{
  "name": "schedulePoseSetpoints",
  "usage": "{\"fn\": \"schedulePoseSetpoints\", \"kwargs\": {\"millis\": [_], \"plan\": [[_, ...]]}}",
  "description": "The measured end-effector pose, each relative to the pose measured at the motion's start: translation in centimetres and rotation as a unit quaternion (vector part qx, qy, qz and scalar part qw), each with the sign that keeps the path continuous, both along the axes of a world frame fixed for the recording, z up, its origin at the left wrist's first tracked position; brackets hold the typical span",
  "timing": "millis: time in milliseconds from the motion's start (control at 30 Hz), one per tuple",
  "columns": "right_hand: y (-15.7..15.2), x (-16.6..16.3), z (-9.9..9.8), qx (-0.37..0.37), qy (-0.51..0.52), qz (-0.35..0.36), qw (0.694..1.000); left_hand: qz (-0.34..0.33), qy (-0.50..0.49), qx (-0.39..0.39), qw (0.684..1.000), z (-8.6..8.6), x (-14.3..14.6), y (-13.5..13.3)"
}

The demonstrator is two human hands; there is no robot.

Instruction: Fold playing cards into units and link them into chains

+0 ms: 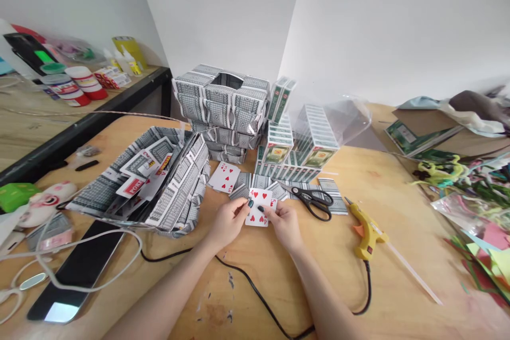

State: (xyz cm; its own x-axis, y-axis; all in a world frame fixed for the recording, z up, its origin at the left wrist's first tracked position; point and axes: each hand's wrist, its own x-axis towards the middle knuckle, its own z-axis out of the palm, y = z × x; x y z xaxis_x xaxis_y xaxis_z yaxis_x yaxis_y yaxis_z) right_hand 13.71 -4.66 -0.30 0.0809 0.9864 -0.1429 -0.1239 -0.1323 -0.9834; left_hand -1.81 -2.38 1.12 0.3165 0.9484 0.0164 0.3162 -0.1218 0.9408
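Between my two hands is a pair of overlapping playing cards (258, 206), the four of hearts in front and a five partly hidden behind it. The thumb and fingers of my left hand (231, 219) pinch the cards' left edge, while my right hand (285, 222) grips their right side. Just beyond lie face-down patterned cards (244, 185) and a face-up pile of cards (224, 177). Black-handled scissors (313, 199) rest to the right, their blades over the patterned cards. Further right, a yellow glue gun (367, 234) with a clear glue stick lies on the table.
A box made of folded cards (223, 98) stands at the back, beside stacked card packs (316, 135). An open card-covered box (175, 191) with loose cards sits left. A phone (77, 271), white cable and black cord (255, 287) lie nearer. Colourful craft scraps (478, 223) fill the right.
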Motion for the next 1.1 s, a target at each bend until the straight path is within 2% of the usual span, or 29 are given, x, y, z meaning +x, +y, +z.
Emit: {"fn": "schedulePoseSetpoints", "kwargs": {"millis": [333,533,667,933,1100], "plan": [[0.0,0.0,-0.1,0.001,0.009,-0.005,1.000,-0.022,0.017,0.010,1.000,0.0,-0.2,0.4],[0.2,0.1,-0.1,0.029,0.037,-0.013,0.999,0.062,0.074,0.087,0.992,-0.2,-0.3,0.6],[0.3,0.2,-0.2,0.038,0.025,-0.011,0.999,0.075,0.111,0.127,0.983,-0.4,-0.5,0.6],[0.0,0.4,-0.4,0.087,-0.090,-0.062,0.990,0.066,0.137,0.256,0.955,-0.7,-0.3,0.0],[-0.7,-0.4,-0.7,0.128,-0.239,-0.140,0.952,0.033,0.155,0.361,0.919,-0.3,0.2,-0.8]]}}
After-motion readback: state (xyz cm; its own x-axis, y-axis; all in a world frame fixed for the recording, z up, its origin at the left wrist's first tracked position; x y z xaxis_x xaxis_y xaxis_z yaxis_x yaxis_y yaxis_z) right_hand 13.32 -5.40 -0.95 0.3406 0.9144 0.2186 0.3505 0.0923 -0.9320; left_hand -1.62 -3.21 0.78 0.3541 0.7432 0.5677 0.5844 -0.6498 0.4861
